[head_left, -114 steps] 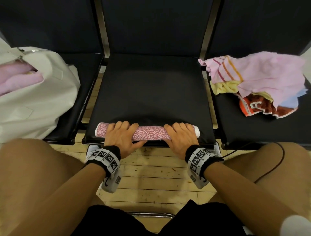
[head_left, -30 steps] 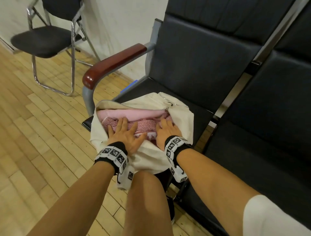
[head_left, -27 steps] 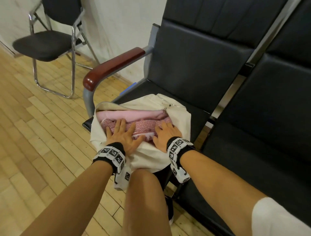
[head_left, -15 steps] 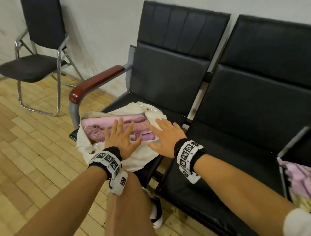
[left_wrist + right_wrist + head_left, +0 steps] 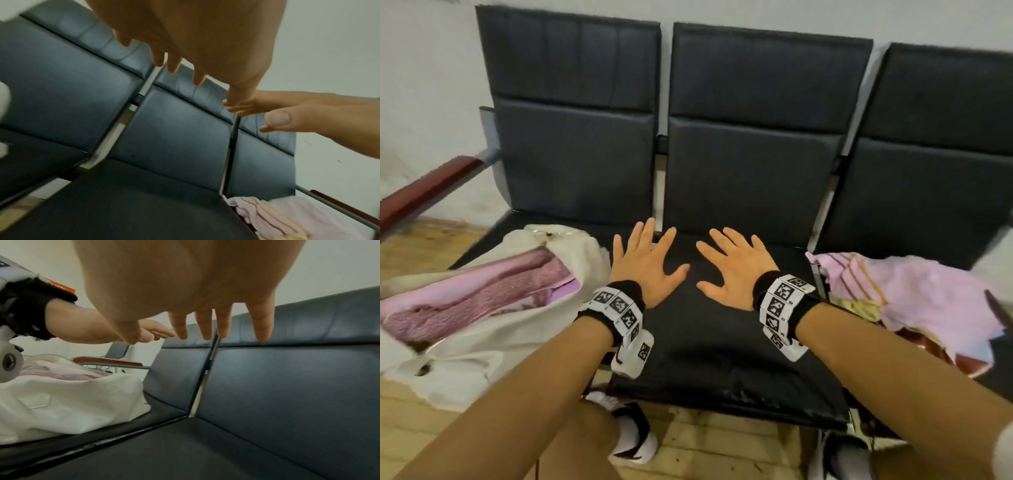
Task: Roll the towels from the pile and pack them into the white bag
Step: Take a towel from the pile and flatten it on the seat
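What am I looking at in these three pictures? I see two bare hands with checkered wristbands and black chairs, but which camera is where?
No machine here: a person wears three cameras. The wide picture comes from the head, looking down at both arms. The other two come from under each wrist, looking along the palm to the fingers. The left hand and the right hand are open, fingers spread, above the black padded middle seat, holding nothing. On the seat to the person's left lies an open white cloth bag with rolled pink towels inside. On the right seat lies a loose heap of pink and striped towels.
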`<move>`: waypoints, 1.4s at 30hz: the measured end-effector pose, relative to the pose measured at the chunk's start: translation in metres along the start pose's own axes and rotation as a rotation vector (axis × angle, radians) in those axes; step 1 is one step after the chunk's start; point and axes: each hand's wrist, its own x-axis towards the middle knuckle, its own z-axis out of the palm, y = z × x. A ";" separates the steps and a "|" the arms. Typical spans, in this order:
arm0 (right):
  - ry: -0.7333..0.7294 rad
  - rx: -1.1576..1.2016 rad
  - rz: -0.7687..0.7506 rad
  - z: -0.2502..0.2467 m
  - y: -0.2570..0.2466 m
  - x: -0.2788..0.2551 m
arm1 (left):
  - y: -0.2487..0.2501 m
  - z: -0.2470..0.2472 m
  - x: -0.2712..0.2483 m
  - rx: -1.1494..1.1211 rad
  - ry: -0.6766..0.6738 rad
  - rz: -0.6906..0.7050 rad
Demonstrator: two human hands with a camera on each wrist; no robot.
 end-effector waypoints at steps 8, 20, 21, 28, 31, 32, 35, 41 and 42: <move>0.017 0.072 0.221 0.035 0.084 -0.058 | 0.110 0.032 0.038 -0.019 -0.063 0.180; -0.153 0.099 0.468 0.129 0.197 -0.104 | 0.198 0.096 0.080 -0.269 -0.182 0.041; -0.179 0.092 0.497 0.137 0.205 -0.107 | 0.201 0.101 0.081 -0.287 -0.195 0.027; -0.342 -0.052 0.615 0.185 0.256 -0.117 | 0.212 0.134 0.085 -0.327 -0.248 -0.020; -0.350 -0.083 0.622 0.196 0.263 -0.118 | 0.213 0.142 0.086 -0.325 -0.256 -0.014; -0.338 -0.079 0.633 0.198 0.264 -0.116 | 0.212 0.144 0.085 -0.324 -0.259 -0.014; -0.244 -0.025 0.651 0.195 0.264 -0.109 | 0.208 0.146 0.084 -0.314 -0.264 -0.018; 0.185 0.193 0.558 0.153 0.248 -0.093 | 0.205 0.131 0.087 -0.388 -0.248 -0.004; 0.240 0.247 0.524 0.143 0.242 -0.089 | 0.205 0.126 0.087 -0.422 -0.235 0.006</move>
